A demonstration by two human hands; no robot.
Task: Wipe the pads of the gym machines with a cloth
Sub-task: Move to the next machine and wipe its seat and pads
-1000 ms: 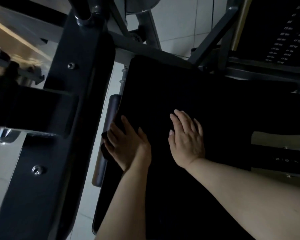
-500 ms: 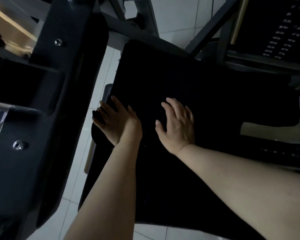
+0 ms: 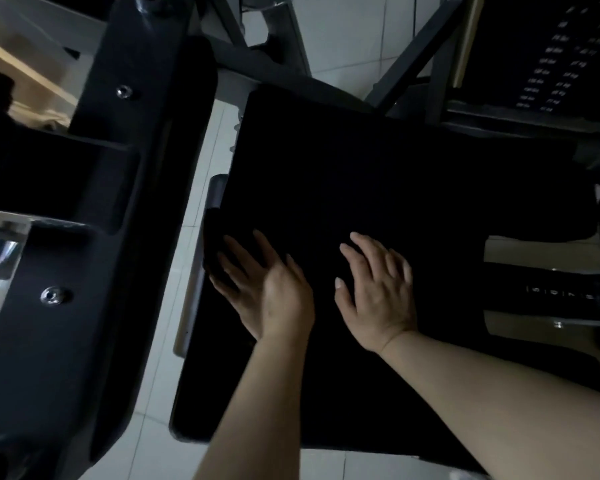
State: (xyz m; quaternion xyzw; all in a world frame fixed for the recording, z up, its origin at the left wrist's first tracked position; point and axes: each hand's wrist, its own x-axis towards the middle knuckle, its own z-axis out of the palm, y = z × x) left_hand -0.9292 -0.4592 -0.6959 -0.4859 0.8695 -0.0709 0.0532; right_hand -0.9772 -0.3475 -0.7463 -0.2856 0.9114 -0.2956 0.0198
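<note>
Both hands barely shifted, left hand [image 3: 257, 289] pressing dark cloth [image 3: 212, 244] at pad [image 3: 378, 168] edge, right hand [image 3: 374, 292] fingers flat, empty.

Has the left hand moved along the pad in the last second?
Yes, the left hand slid slightly toward the person along the left edge of the pad, away from the top end of the grey bar.

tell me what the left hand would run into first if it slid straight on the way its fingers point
The left hand points up-left, toward the black pad's left edge. Its fingertips already touch a dark cloth there; beyond lies the grey bar, probably lower, though depth is unclear.
</note>
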